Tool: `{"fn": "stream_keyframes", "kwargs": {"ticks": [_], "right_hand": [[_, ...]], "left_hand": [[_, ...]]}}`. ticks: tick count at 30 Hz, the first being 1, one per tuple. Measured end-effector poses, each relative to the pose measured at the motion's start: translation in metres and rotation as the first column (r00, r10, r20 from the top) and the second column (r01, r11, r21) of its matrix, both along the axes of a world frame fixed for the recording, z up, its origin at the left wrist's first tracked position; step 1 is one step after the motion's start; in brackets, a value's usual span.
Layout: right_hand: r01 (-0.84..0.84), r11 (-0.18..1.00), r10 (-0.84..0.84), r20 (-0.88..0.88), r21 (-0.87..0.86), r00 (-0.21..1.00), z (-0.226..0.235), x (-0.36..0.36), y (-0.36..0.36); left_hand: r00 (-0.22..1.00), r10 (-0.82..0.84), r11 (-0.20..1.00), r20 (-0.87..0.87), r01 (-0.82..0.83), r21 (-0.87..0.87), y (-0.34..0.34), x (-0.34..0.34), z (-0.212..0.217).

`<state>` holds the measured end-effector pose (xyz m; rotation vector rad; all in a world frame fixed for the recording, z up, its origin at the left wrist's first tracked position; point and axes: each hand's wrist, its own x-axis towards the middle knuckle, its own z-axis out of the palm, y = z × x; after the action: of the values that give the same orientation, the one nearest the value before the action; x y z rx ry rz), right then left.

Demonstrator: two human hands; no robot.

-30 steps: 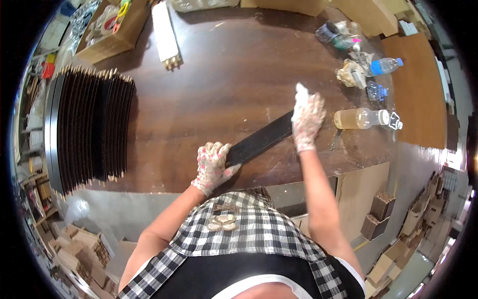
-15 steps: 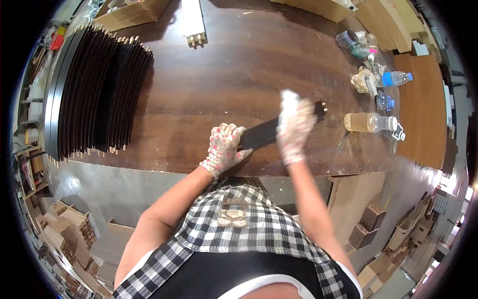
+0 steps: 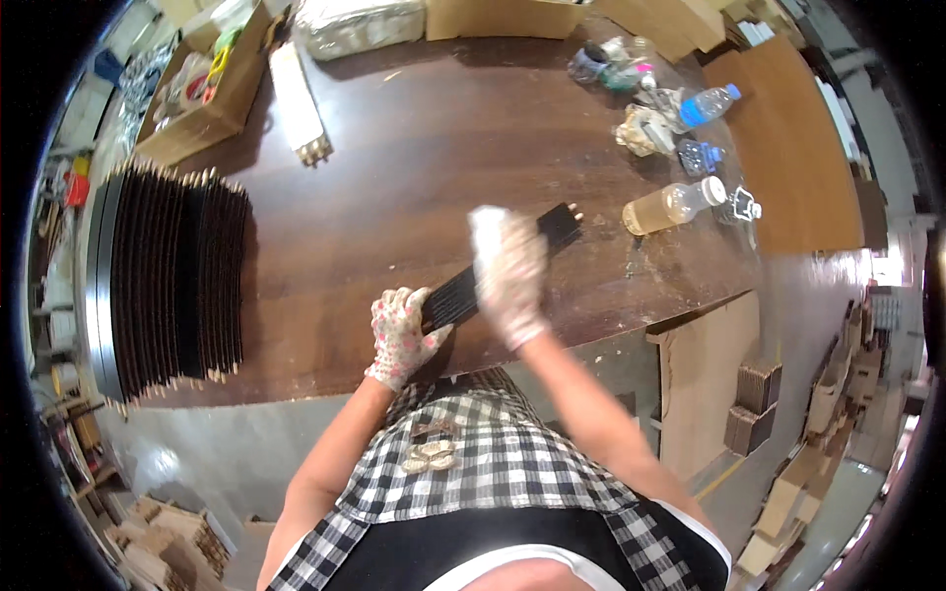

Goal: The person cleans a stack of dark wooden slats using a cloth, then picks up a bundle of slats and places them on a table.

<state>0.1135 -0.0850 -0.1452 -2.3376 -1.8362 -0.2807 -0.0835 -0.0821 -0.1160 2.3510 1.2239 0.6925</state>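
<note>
A black wooden slat [image 3: 453, 298] with pale dowel pegs at its far end lies aslant near the front of the table. My left hand [image 3: 400, 335], in a white glove with pink spots, grips the slat's near end, thumb on one side and fingers on the other. Blurred by motion, my gloved right hand [image 3: 513, 286] presses a white cloth [image 3: 487, 234] onto the slat's middle and hides that stretch of it. On the left stands a tight row of similar black slats [image 3: 172, 276], pegs showing at both ends.
A bottle of yellowish liquid [image 3: 662, 209] lies at the right, near clear plastic bottles [image 3: 706, 106] and crumpled paper [image 3: 645, 132]. Farther back are a bundle of white slats [image 3: 296, 98], an open cardboard box [image 3: 212, 133] and a plastic-wrapped pack [image 3: 360, 25]. The brown table [image 3: 325, 364] ends close to my waist.
The view has shifted, so the table and its things sit differently in the picture. My right hand with the cloth stays over the slat, smeared by motion in both frames; the left keeps its grip.
</note>
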Motion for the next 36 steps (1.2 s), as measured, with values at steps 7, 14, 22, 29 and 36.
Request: {"fn": "stream_keyframes", "kwargs": {"ticks": [7, 14, 22, 29, 36], "right_hand": [[-0.045, 0.988, -0.001, -0.299, -0.148, 0.954, 0.039, 0.099, 0.022], [-0.008, 1.000, -0.010, -0.663, -0.024, 0.748, 0.079, 0.164, 0.013], [-0.163, 0.819, -0.135, -0.460, -0.551, 0.878, 0.098, 0.147, 0.033], [-0.233, 0.680, 0.024, -0.296, -0.695, 0.955, 0.107, 0.116, 0.059], [-0.303, 0.671, 0.148, -0.277, -0.677, 0.949, 0.099, 0.106, 0.054]], "left_hand": [[0.998, -0.016, 1.000, -0.065, 0.015, -0.022, 0.000, -0.001, 0.014], [0.989, 0.063, 0.996, -0.132, -0.069, -0.048, 0.011, -0.029, 0.025], [0.988, 0.102, 0.990, -0.116, -0.112, -0.086, 0.012, -0.030, 0.015], [0.992, 0.106, 0.991, -0.075, -0.111, -0.068, 0.014, -0.034, 0.013], [0.993, 0.103, 0.990, -0.052, -0.108, -0.088, 0.013, -0.034, 0.009]]}}
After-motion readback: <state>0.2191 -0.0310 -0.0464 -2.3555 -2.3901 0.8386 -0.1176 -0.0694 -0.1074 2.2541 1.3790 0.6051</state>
